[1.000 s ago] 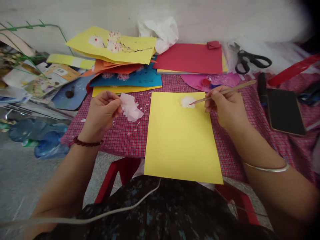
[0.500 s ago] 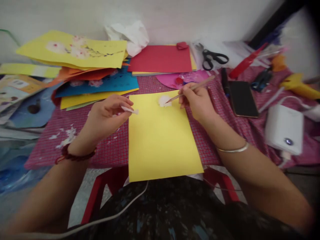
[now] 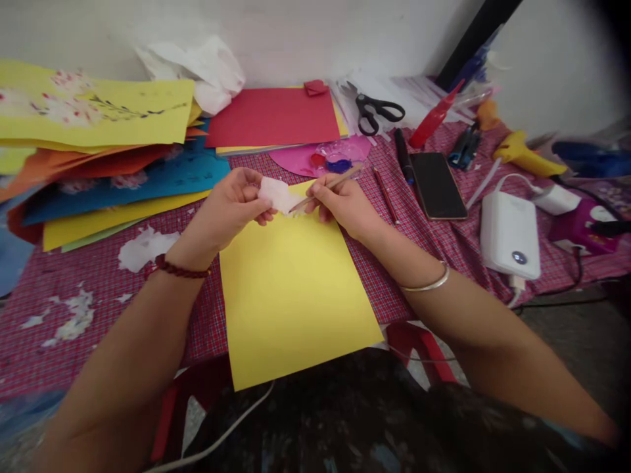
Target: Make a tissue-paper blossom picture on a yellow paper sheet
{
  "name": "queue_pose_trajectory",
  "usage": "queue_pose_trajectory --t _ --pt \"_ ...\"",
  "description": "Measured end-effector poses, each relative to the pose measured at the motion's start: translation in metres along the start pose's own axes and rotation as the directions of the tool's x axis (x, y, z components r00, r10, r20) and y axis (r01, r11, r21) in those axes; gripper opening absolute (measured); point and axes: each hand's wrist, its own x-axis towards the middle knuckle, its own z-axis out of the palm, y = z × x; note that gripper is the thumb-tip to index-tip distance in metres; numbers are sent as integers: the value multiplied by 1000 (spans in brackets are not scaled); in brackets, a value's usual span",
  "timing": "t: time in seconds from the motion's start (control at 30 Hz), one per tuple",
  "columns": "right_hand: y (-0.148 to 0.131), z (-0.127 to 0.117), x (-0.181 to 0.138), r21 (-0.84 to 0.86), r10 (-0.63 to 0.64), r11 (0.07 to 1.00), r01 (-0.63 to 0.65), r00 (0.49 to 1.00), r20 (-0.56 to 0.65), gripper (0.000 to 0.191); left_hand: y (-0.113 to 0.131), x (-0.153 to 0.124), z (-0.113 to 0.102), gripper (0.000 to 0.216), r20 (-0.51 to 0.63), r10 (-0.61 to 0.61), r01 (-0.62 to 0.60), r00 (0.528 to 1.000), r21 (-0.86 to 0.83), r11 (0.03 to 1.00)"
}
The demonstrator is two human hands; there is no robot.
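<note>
A yellow sheet of paper lies on the red checked tablecloth in front of me. My left hand pinches a small piece of pale pink tissue paper over the sheet's top edge. My right hand grips a thin wooden stick like a pencil, its tip touching the tissue piece. Both hands meet just above the sheet's far edge.
A stack of coloured sheets lies at the left, a red sheet and crumpled white tissue behind. Scissors, a dark phone, a white power bank and a pink palette sit at the right. White scraps litter the cloth.
My left hand has brought the tissue piece rightward to the stick's tip over the sheet's top edge. The view has swung right, showing more of the table's right side.
</note>
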Motion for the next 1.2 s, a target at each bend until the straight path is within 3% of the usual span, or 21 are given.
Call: queue_pose_trajectory --t 0.1,0.17,0.27,0.33,0.43,0.63,0.73,0.9,1.07,1.2 --pt "4 0 2 25 4 1000 -4 1000 -24 28 -4 -6 -10 25 121 -100 90 988 85 992" --pt "5 -1 3 28 18 999 -17 999 -36 27 -2 -10 -12 17 256 -179 127 950 208 970" --pt "6 -1 3 31 31 999 -30 999 -39 27 2 -12 -6 15 390 -241 59 889 424 904" --pt "7 -1 4 33 26 999 -25 999 -33 28 2 -12 3 16 352 -205 -14 913 529 849" --pt "6 -2 4 18 -1 1000 1 999 -39 32 -3 -12 16 15 165 -108 -20 980 629 777" --pt "-6 -5 -4 -53 -186 982 181 975 -122 40 -10 -8 28 11 -48 -31 56 998 714 698" --pt "-11 -5 -10 -118 -263 961 252 960 -92 42 -11 -7 31 14 -90 -22 80 996 722 687" --pt "-6 -1 -15 -309 -333 888 341 940 80 38 -13 -5 34 16 -123 -5 92 992 715 693" --pt "0 -1 -14 -507 -378 755 417 907 184 30 -14 -3 32 10 -128 -19 103 992 695 712" --pt "-3 -1 -18 -650 -388 601 466 881 273 23 -15 -1 25 9 -135 -36 106 990 560 822"
